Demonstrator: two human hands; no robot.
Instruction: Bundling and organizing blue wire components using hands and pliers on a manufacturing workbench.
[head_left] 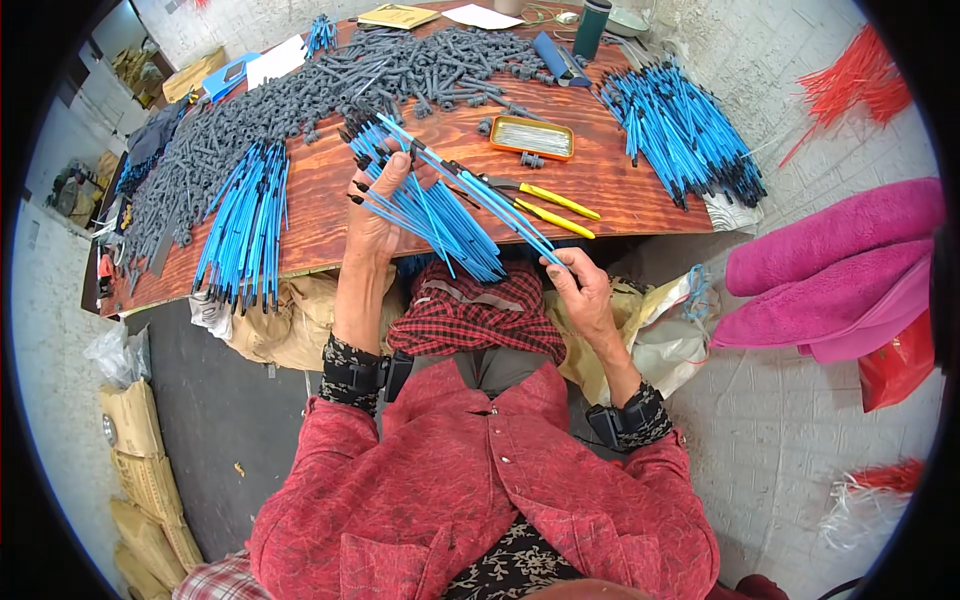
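My left hand [378,205] is closed round a bundle of thin blue rods [445,228] with black ends, held over the table's front edge. The rods fan down toward my lap. My right hand [585,295] pinches the lower ends of a few longer blue rods [500,205], which slant up to the left. Their upper ends reach above my left hand, across the bundle. Behind these rods, pliers [560,202] with yellow handles lie on the wooden table [620,205]. Just beyond sits a small orange-rimmed tin [573,143] holding thin silvery pins.
Grey plastic pieces [400,72] are heaped across the table's back and left. Blue-rod piles lie at the left [250,225] and right [685,130], overhanging the front edge. A dark green bottle [592,28] stands far back. Magenta towels [840,240] hang at the right.
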